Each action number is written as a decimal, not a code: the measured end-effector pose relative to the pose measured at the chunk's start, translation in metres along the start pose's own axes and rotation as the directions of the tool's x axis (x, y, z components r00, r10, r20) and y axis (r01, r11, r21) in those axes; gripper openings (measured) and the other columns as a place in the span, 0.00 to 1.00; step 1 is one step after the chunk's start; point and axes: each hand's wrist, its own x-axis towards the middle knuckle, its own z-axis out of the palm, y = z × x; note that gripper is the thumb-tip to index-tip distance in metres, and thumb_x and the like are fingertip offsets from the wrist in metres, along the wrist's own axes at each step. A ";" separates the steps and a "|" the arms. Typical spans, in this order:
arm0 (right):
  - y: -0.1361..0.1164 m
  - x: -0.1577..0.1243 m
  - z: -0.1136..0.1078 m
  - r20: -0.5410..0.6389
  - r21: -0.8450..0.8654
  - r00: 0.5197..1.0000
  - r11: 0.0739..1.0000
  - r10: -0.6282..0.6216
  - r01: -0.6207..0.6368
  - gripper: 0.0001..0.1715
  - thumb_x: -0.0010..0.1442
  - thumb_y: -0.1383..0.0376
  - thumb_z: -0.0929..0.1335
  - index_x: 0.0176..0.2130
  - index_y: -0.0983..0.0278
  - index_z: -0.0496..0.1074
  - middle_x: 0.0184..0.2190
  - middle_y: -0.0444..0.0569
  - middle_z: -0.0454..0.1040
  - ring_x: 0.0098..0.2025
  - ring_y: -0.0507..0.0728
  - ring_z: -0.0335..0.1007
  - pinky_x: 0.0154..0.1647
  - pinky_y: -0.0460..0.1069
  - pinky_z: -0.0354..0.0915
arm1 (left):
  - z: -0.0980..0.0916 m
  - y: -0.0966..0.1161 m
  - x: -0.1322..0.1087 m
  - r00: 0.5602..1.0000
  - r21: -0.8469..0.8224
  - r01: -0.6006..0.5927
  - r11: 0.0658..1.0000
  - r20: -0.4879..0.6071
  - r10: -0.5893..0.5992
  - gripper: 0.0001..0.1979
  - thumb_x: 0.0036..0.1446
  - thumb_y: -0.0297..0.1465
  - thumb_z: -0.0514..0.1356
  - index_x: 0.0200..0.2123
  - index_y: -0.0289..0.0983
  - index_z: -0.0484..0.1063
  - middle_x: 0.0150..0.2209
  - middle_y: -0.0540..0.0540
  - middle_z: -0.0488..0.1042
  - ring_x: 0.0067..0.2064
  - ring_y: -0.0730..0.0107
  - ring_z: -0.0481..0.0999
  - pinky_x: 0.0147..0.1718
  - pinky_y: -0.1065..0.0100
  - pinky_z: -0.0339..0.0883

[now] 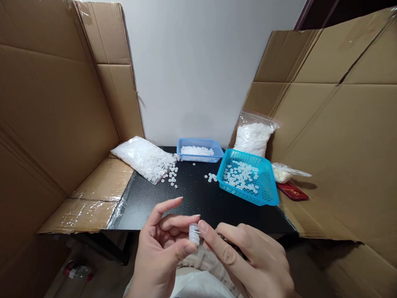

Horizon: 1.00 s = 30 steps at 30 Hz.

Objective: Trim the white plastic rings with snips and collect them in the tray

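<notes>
Both hands meet low in the head view, in front of the black table point(198, 203). My left hand point(161, 252) pinches a small white plastic cap point(194, 234) between thumb and fingers, index finger raised. My right hand point(251, 260) touches the same cap with its fingertip, the other fingers curled. A turquoise basket point(269, 191) holding several white caps sits on the table's right. A smaller blue basket point(217, 145) with white caps stands at the back. An open clear bag of caps point(142, 157) lies at the left, spilling loose caps point(171, 176).
Tall cardboard sheets point(52, 103) wall in the left and right sides. A second clear bag of white parts point(253, 138) leans at the back right, a small bag point(283, 173) and a red packet point(293, 191) lie beside the turquoise basket. A bottle point(76, 271) lies on the floor.
</notes>
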 end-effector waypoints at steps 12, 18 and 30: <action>0.004 -0.003 -0.005 0.036 -0.023 0.999 0.999 -0.034 0.035 0.23 0.73 0.70 0.63 0.64 0.67 0.72 0.36 0.51 0.81 0.26 0.50 0.66 0.28 0.48 0.59 | 0.001 0.002 -0.001 1.000 -0.003 0.016 1.000 0.010 -0.016 0.24 0.43 0.23 0.78 0.45 0.47 0.84 0.35 0.46 0.89 0.32 0.74 0.86 0.36 0.81 0.77; 0.004 0.003 -0.007 -0.002 0.014 1.000 1.000 -0.010 0.010 0.21 0.74 0.68 0.64 0.62 0.65 0.74 0.34 0.50 0.81 0.27 0.52 0.70 0.27 0.49 0.63 | -0.003 0.001 -0.002 0.999 0.024 -0.011 1.000 0.052 0.009 0.26 0.44 0.23 0.78 0.47 0.49 0.83 0.36 0.47 0.89 0.34 0.72 0.87 0.37 0.81 0.78; 0.007 0.004 0.010 -0.209 0.414 0.858 0.838 0.469 -0.357 0.18 0.72 0.67 0.67 0.57 0.56 0.78 0.32 0.46 0.74 0.29 0.52 0.74 0.26 0.44 0.69 | -0.011 -0.007 0.003 0.980 0.041 -0.136 0.990 0.152 0.128 0.27 0.53 0.29 0.75 0.55 0.56 0.78 0.38 0.50 0.89 0.41 0.63 0.88 0.43 0.72 0.81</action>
